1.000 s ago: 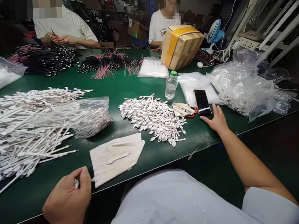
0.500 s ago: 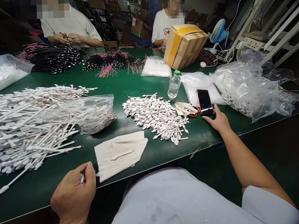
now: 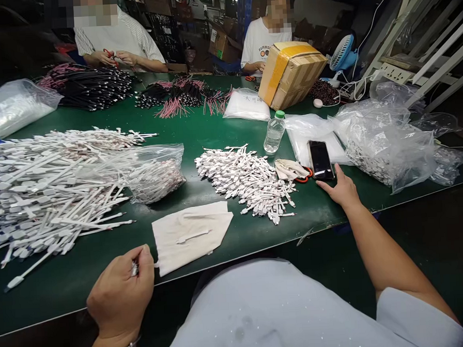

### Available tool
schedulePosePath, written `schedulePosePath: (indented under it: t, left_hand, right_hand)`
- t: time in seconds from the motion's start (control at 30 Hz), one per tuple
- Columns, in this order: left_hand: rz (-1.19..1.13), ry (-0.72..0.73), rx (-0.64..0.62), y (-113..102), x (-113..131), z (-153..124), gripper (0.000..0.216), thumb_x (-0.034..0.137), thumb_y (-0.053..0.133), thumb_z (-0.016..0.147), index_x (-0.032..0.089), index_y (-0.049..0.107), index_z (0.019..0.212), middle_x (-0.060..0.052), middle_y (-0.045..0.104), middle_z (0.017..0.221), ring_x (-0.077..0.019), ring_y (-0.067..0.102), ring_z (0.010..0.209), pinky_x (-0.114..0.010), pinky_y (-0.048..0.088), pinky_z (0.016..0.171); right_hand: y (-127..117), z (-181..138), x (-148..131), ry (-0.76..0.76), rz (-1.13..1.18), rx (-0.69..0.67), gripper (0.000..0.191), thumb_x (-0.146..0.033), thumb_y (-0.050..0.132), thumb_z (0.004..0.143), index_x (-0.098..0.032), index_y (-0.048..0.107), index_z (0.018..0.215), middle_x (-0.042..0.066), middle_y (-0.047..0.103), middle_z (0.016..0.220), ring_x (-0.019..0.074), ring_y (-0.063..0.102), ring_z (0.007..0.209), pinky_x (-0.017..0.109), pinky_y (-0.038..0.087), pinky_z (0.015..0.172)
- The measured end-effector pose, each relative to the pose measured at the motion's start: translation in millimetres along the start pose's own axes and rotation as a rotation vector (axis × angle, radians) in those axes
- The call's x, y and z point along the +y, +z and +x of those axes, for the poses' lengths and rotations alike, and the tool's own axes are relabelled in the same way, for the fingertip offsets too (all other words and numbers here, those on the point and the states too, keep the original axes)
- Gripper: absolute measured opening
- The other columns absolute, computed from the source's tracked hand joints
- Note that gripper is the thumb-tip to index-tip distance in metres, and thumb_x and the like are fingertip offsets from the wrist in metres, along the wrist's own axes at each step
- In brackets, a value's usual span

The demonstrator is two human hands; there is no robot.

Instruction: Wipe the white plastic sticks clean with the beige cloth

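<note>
My left hand point(image 3: 120, 298) is closed at the near edge of the green table point(image 3: 198, 139), pinching a small metal-tipped piece between thumb and fingers. Just right of it lies a white cloth point(image 3: 190, 235) with one white strip on it. My right hand point(image 3: 340, 188) lies flat with fingers apart on the table, its fingertips touching the lower end of a black phone point(image 3: 320, 159). A pile of small white connector pieces point(image 3: 247, 180) sits between the two hands.
A large heap of long white strips point(image 3: 49, 188) and a clear bag of parts point(image 3: 154, 172) lie at left. A water bottle point(image 3: 274, 132), a taped cardboard box point(image 3: 291, 73), plastic bags point(image 3: 385, 139) and a small fan point(image 3: 341, 54) stand at right. Two people work at the far side.
The view has shifted, so everything sits a little further right. My right hand has crept closer to the phone's lower end. My left hand keeps its pinch.
</note>
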State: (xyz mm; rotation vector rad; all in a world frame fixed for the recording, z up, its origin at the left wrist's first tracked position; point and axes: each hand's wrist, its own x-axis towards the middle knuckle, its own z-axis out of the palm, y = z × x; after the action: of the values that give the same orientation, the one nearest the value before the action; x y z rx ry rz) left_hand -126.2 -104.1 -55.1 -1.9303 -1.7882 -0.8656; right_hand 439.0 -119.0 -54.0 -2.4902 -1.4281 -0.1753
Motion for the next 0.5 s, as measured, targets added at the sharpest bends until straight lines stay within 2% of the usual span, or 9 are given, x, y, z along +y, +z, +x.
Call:
schedulePosePath:
  t: [0.1, 0.23, 0.37, 0.5]
  left_hand:
    - [-0.004, 0.020, 0.016, 0, 0, 0, 0.017, 0.029, 0.056, 0.083, 0.018, 0.068, 0.083, -0.001, 0.064, 0.068, -0.0145, 0.058, 0.064, -0.021, 0.033, 0.050]
    - [-0.008, 0.019, 0.017, 1, 0, 0, 0.016, 0.029, 0.056, 0.083, 0.018, 0.068, 0.084, -0.001, 0.064, 0.068, -0.0149, 0.059, 0.065, -0.022, 0.035, 0.050]
    - [-0.025, 0.036, 0.010, -1, 0, 0, 0.014, 0.028, 0.057, 0.083, 0.018, 0.067, 0.083, -0.001, 0.065, 0.069, -0.0148, 0.059, 0.065, -0.023, 0.036, 0.053]
    - [-0.066, 0.054, -0.011, -2, 0, -1, 0.015, 0.026, 0.055, 0.085, 0.016, 0.066, 0.084, -0.003, 0.065, 0.070, -0.0148, 0.059, 0.067, -0.023, 0.039, 0.058]
  right_hand:
    - [-1, 0, 0, 0.041, 0.018, -0.006, 0.102, -0.069, 0.062, 0.080, -0.016, 0.011, 0.151, 0.015, 0.047, 0.128, 0.0347, 0.043, 0.117, 0.048, 0.038, 0.097]
    - [-4, 1, -5, 0.091, 0.056, -0.059, 0.107, -0.070, 0.062, 0.079, -0.012, 0.009, 0.151, 0.016, 0.047, 0.128, 0.0344, 0.040, 0.120, 0.046, 0.035, 0.100]
    - [-2, 7, -19, 0.172, 0.060, -0.079, 0.116, -0.071, 0.065, 0.074, -0.004, 0.007, 0.150, 0.022, 0.039, 0.133, 0.0375, 0.041, 0.120, 0.045, 0.038, 0.099]
    - [4, 18, -35, 0.257, 0.049, -0.025, 0.121, -0.073, 0.067, 0.069, -0.002, 0.009, 0.149, 0.027, 0.037, 0.133, 0.0446, 0.041, 0.117, 0.055, 0.035, 0.097]
